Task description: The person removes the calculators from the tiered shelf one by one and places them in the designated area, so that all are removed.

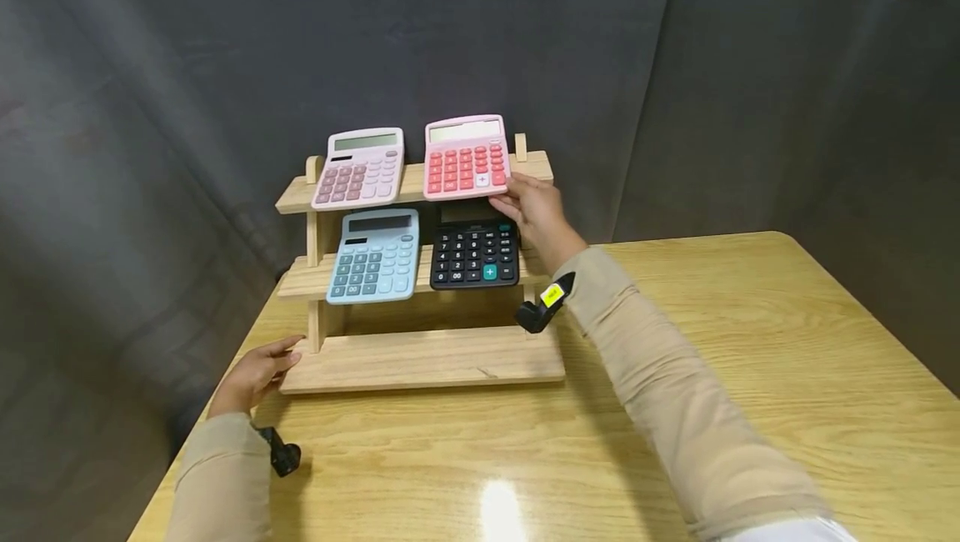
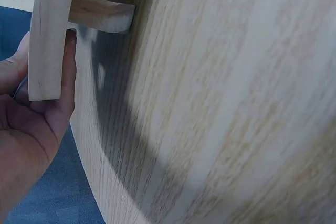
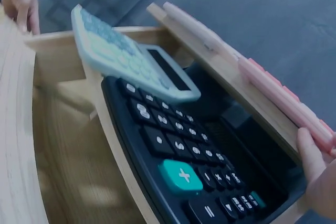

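Observation:
A three-tier wooden display rack [image 1: 420,361] stands on the table. My left hand [image 1: 257,375] grips the left end of its bottom board, thumb on one face and fingers on the other in the left wrist view [image 2: 39,124]. On the top tier, my right hand [image 1: 536,213] pinches the lower right corner of a pink calculator [image 1: 467,158] with red keys. A pale pink calculator [image 1: 360,167] leans to its left. The middle tier bears a light blue calculator [image 1: 373,257] and, below my right hand, a black calculator [image 1: 476,254] with a green plus key.
The wooden table [image 1: 712,317] extends to the right of the rack and in front of it. A dark grey curtain [image 1: 480,33] hangs behind. Upright pegs [image 1: 521,147] rise at the ends of the top tier.

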A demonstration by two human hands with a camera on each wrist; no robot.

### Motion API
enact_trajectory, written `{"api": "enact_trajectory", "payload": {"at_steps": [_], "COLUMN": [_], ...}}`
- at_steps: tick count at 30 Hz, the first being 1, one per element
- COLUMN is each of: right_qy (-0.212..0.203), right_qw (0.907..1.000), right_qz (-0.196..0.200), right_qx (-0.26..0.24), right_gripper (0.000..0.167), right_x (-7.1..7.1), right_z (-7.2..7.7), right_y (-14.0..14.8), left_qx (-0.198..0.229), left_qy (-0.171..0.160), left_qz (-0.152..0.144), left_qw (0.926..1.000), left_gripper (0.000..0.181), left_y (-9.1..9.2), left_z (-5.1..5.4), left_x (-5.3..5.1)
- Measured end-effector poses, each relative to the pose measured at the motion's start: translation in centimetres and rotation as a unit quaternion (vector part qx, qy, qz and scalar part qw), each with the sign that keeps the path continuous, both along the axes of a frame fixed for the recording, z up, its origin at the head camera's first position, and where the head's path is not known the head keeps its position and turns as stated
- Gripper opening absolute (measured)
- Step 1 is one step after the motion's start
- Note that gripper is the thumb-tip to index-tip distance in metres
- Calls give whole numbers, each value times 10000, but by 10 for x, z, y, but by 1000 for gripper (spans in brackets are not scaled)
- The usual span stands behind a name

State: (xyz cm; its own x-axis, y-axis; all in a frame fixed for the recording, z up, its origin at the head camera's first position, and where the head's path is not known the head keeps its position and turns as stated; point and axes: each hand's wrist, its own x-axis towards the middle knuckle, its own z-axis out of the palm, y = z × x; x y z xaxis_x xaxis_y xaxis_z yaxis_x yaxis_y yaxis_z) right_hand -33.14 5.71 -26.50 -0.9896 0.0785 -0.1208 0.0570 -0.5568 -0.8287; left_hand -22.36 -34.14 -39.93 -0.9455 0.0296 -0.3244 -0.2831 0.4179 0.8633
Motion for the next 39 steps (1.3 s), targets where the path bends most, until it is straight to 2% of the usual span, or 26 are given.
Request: {"api": "enact_trajectory", "payload": {"at_steps": [7, 13, 17, 18, 26, 32, 39], "right_qy": [-92, -47, 3, 15, 270, 467, 656], "right_qw": [9996, 9995, 9992, 9989, 9964, 9941, 9913], "right_qz": [-120, -166, -90, -61, 67, 227, 335], "right_qx": [-225, -246, -396, -465, -796, -952, -1095], "right_gripper": [35, 34, 33, 33, 34, 36, 40], "right_x": [2, 3, 8, 11, 24, 36, 48], "right_z": [-4, -11, -11, -8, -4, 1, 0], "right_y": [-1, 0, 0, 0, 11, 21, 36], "left_qx": [-10, 76, -32, -205, -323, -284, -185], "left_qy": [-58, 125, 79, -35, -5, 24, 38], "left_qz": [106, 48, 150, 248, 263, 341, 340], "left_qw": [9999, 9999, 9999, 9995, 9991, 9990, 9992], "left_gripper": [54, 51, 49, 51, 52, 51, 51], "left_y": [2, -3, -3, 1, 2, 5, 5], "left_z": [0, -6, -4, 0, -1, 1, 1], "left_x": [7, 7, 8, 10, 8, 6, 5]}}
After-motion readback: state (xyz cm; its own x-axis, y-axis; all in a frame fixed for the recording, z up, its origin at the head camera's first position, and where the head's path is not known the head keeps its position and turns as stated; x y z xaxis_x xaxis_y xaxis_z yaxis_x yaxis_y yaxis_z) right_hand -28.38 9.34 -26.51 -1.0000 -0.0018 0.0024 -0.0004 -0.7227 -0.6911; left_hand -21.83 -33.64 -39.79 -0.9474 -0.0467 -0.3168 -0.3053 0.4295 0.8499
